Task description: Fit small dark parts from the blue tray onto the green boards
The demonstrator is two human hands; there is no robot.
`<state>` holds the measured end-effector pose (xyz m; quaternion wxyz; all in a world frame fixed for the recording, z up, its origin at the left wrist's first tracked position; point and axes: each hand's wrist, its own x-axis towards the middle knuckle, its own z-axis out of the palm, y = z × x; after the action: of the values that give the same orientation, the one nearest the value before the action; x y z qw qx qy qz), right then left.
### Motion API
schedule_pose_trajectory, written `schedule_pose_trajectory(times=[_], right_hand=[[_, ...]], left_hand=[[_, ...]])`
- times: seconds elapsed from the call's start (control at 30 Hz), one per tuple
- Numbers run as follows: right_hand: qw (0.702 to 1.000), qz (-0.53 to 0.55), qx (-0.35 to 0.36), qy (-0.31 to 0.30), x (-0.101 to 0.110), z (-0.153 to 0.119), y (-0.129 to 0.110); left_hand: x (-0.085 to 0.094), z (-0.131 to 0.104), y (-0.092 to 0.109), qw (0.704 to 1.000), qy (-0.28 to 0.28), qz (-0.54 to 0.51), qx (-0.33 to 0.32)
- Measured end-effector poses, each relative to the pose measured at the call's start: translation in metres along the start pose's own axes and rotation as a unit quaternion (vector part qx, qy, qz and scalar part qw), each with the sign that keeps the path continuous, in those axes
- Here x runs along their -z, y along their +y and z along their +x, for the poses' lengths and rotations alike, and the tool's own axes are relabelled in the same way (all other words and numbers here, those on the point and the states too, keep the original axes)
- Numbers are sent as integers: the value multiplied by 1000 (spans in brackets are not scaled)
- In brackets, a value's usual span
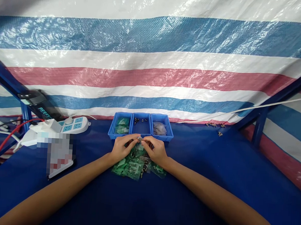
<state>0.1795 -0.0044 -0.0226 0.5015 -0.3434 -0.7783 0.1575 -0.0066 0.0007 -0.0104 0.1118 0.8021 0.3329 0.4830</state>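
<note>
My left hand (123,147) and my right hand (155,149) meet above a pile of green packets (132,167). Their fingertips pinch a small shiny item (139,138) between them, too small to identify. Some small metal parts (145,165) lie among the packets. Just beyond my hands stand three joined blue bins. The left bin (111,129) holds green packets, the middle bin (141,129) has several small dark parts near its back, and the right bin (170,132) contains clear packets.
At the left are a white power strip (79,126), a black bottle (42,106), cables and a partly blurred flat object (61,154). Several small metal parts (220,134) lie at the back right of the blue table (213,164). A striped sheet (153,61) hangs behind.
</note>
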Motion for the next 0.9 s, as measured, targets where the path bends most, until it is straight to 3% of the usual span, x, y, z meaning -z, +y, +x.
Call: schedule_pose_trajectory(times=[0.7,0.9], right_hand=[[1000,-1,13,9,1,0,-1],[1000,5,9,14,2,0,-2]], left_hand=[[0,1,1,999,-22,-16,-30],[-1,0,1,999,-18,-17,21]])
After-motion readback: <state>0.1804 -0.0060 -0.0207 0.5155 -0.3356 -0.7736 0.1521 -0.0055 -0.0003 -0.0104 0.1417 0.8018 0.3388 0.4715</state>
